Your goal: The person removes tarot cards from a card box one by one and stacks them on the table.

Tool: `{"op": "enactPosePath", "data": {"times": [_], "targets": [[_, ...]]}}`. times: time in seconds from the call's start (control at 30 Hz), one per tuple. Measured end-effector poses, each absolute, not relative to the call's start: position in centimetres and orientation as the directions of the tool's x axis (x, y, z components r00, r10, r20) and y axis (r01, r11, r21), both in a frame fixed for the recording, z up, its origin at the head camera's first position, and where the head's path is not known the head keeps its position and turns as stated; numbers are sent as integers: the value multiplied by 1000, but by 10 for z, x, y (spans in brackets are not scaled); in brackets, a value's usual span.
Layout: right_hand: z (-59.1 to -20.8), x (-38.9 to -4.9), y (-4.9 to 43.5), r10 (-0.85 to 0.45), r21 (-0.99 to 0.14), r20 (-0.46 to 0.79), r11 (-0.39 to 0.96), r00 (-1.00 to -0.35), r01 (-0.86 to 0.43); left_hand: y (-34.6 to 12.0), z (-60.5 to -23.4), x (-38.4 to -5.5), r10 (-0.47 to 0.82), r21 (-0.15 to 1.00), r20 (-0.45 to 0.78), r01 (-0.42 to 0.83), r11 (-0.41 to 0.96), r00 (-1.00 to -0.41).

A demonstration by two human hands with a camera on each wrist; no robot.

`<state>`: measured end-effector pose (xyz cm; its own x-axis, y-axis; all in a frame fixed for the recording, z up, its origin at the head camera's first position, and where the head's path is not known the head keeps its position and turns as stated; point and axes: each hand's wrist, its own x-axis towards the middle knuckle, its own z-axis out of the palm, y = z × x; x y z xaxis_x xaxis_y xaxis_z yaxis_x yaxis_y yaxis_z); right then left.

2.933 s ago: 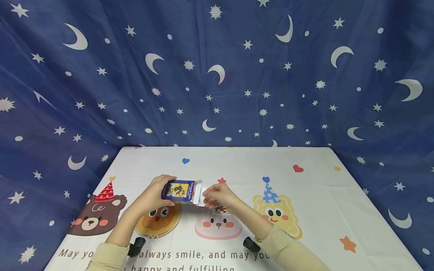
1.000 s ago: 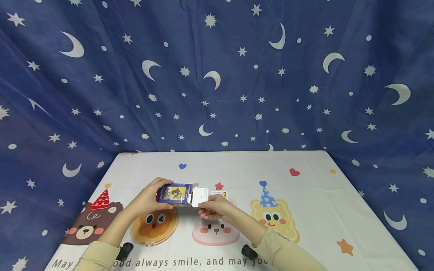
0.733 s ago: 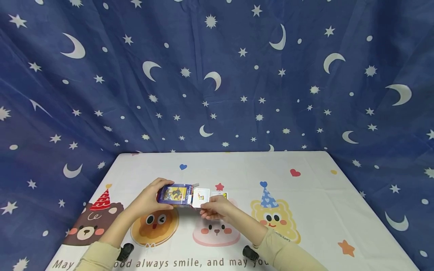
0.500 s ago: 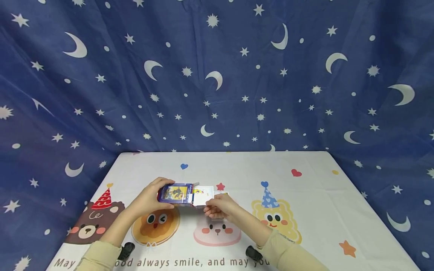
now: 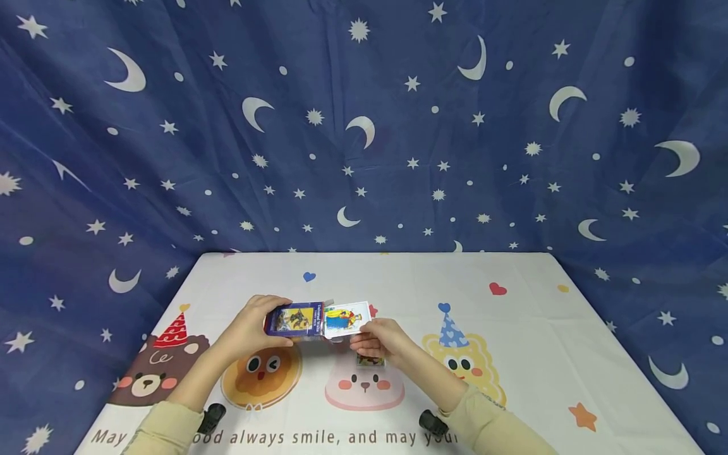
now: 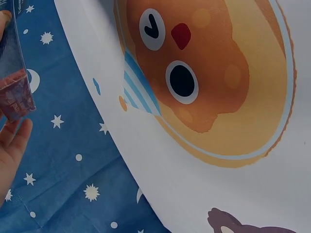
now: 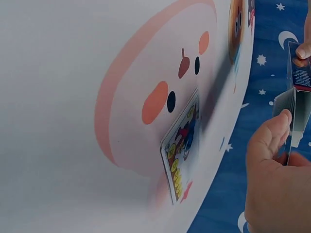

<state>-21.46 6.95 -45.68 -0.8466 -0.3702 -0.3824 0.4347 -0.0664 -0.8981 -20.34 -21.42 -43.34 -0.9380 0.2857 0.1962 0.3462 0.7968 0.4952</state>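
Observation:
My left hand (image 5: 254, 327) grips a blue tarot card box (image 5: 296, 319) with a yellow picture on its front, holding it sideways over the table. From the box's right end sticks out a white-bordered card (image 5: 344, 318) showing a figure in blue and red. My right hand (image 5: 382, 340) pinches that card's outer end between thumb and fingers. A thin stack of cards (image 7: 181, 148) lies on the tablecloth below, partly covered by the right hand in the head view. At the left wrist view's edge, the box's clear-wrapped end (image 6: 18, 94) shows beside the left fingers (image 6: 17, 138).
The white tablecloth (image 5: 512, 354) has printed cartoon faces, hearts, stars and lettering. Behind the table hangs a dark blue curtain (image 5: 398, 126) with moons and stars. Black wrist devices (image 5: 213, 417) sit by both sleeves.
My right hand has gone from the box's opening to the right, drawing the card further out so its picture shows. The left hand keeps its grip on the box.

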Motion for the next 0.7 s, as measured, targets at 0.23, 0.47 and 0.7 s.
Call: {"op": "enactPosePath", "data": {"times": [0.23, 0.47, 0.7], "targets": [[-455, -220, 77, -348, -878, -354, -198, -868, 437, -214, -431, -205, 314, 466, 220, 382, 798, -924], [-454, -226, 85, -328, -898, -336, -170, -883, 405, -214, -432, -203, 307, 455, 203, 367, 811, -930], [-455, -227, 89, -255, -904, -370, -120, -893, 409, -212, -433, -202, 324, 437, 206, 383, 814, -923]]}}
